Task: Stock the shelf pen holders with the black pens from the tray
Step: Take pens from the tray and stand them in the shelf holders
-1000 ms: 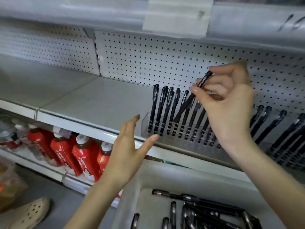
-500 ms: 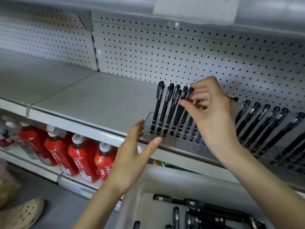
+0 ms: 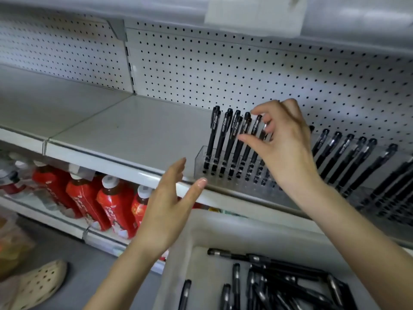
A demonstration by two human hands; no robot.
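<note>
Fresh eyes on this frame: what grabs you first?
The right hand, mid-frame, spreads its fingers over the row of black capped pens leaning in the clear plastic holder at the front of the grey metal shelf. The left hand hovers open just left of the holder. Bottom right, the white plastic tray holds a loose pile of black pens.

Bare left hand (image 3: 169, 211) and right hand (image 3: 288, 151), bare forearms, cream perforated clog (image 3: 38, 285).
</note>
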